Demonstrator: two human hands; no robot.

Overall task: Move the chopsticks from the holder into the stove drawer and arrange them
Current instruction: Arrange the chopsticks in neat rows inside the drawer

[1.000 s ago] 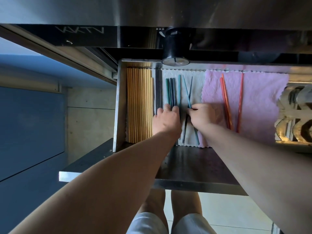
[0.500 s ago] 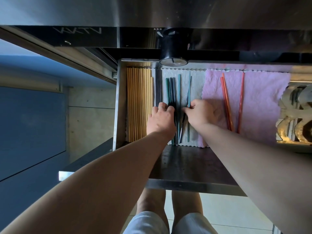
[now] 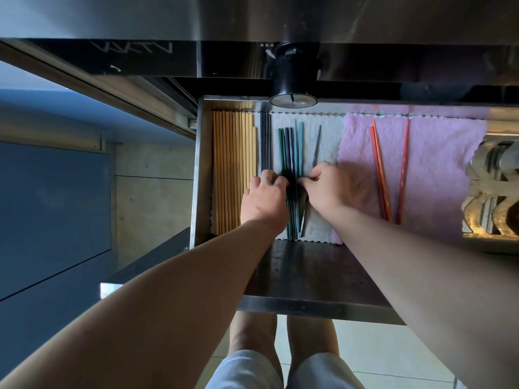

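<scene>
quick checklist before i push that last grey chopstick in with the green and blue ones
1. Stray grey chopstick tilted, apart from the bundle: not ok.
2. Green and blue chopsticks bunched roughly parallel: ok.
3. Left hand braces the bundle's left side: ok.
4. Right hand fingertips at the stray stick: ok.
5. Near ends level on the white cloth: cannot tell.
6. Red chopsticks splayed on the pink cloth: not ok.

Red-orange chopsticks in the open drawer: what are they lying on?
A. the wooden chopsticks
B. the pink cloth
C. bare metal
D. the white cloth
B: the red-orange chopsticks lie on the pink cloth on the right side of the drawer, apart from both hands.
</scene>
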